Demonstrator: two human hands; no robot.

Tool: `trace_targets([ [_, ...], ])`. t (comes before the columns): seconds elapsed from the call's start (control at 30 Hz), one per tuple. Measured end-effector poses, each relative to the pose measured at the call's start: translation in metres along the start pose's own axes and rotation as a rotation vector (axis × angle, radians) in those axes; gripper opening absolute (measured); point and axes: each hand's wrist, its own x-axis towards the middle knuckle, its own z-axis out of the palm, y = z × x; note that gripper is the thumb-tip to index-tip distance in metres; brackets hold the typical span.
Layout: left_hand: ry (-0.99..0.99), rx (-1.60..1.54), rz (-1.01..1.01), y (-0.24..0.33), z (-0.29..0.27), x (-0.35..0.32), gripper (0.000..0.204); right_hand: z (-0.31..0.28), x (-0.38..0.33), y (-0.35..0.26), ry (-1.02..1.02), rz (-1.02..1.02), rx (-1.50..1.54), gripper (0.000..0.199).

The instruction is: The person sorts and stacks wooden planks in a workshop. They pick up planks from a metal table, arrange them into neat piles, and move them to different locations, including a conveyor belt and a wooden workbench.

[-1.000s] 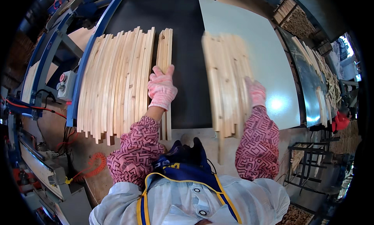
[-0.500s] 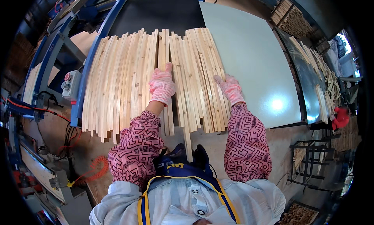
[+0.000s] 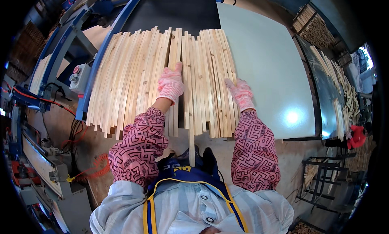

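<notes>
A row of pale wooden strips (image 3: 125, 80) lies side by side, with uneven ends. My left hand (image 3: 170, 83), in a pink-and-white glove, is closed on a narrow group of strips (image 3: 175, 43) in the middle; its thumb lies along the top and the fingers are partly hidden. Dark gaps show on both sides of that group. My right hand (image 3: 240, 93), gloved alike, rests against the row's right edge, thumb on the outermost strips and fingers apart from it. One strip (image 3: 191, 147) juts out from the row toward my body.
A pale, glossy board (image 3: 267, 68) lies right of the row, and a black surface (image 3: 174, 11) beyond it. At left stands a blue frame (image 3: 106, 51) with a switch box (image 3: 80, 78). More wood strips (image 3: 340, 78) lie at far right, near a person in red (image 3: 356, 136).
The view has shifted slightly, so the row appears a little farther right. Both hands keep nearly the same places on the strips.
</notes>
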Motion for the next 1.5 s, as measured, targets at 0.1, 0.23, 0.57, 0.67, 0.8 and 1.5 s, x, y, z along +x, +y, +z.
trace_targets([
  [0.1,0.052,-0.010,0.042,-0.006,0.012,0.003,0.072,0.005,-0.002,0.000,0.020,0.017,0.015,0.096],
  [0.23,0.108,0.008,0.106,-0.008,0.021,-0.013,0.069,0.012,0.009,0.010,0.020,0.002,0.027,0.099],
  [0.57,0.072,0.144,0.331,-0.035,0.019,-0.076,0.080,0.022,0.011,0.014,0.024,-0.030,0.003,0.095],
  [0.67,0.023,0.141,0.458,-0.054,0.027,-0.148,0.079,0.021,0.014,0.014,0.070,-0.040,0.036,0.097],
  [0.8,0.057,0.138,0.462,-0.078,0.060,-0.175,0.060,0.022,0.015,0.012,0.058,-0.034,0.032,0.097],
  [1.5,-0.070,0.047,0.207,-0.039,0.024,-0.147,0.048,0.018,0.008,0.010,0.076,-0.009,0.035,0.100],
])
